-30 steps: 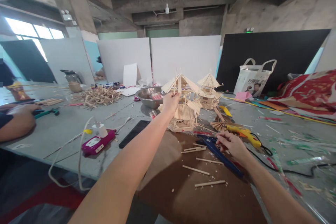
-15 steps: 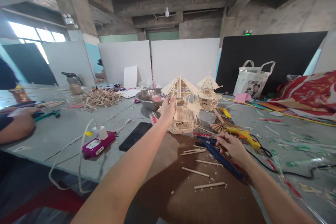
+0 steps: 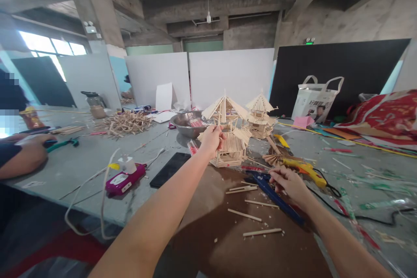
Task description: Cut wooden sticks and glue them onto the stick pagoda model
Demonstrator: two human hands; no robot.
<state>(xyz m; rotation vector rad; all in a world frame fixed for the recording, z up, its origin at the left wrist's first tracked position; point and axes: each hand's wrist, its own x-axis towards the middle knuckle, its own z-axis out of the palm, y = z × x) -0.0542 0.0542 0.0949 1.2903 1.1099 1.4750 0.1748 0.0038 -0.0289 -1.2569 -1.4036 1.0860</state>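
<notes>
My left hand [image 3: 212, 139] is closed in a pinch on thin wooden sticks [image 3: 218, 118] held upright against the front stick-built pavilion model [image 3: 230, 139]. A second, smaller stick pavilion [image 3: 259, 115] stands just behind it to the right. My right hand [image 3: 288, 182] rests with curled fingers on the blue-handled tool [image 3: 275, 195] lying on the brown sheet [image 3: 241, 243]. Loose cut sticks [image 3: 244, 215] lie on that sheet in front of my right hand.
A yellow glue gun [image 3: 304, 167] with a black cord lies right of the models. A steel bowl [image 3: 189, 122], a black phone [image 3: 170, 163], a pink charger box [image 3: 124, 178], a stick pile [image 3: 125, 122] and a paper bag [image 3: 314, 100] are on the grey table [image 3: 81, 156]. Another person's arm [image 3: 22, 158] rests at left.
My left hand has come down a little with the sticks, from the roof level to the middle of the front pavilion. The right hand stays on the blue tool.
</notes>
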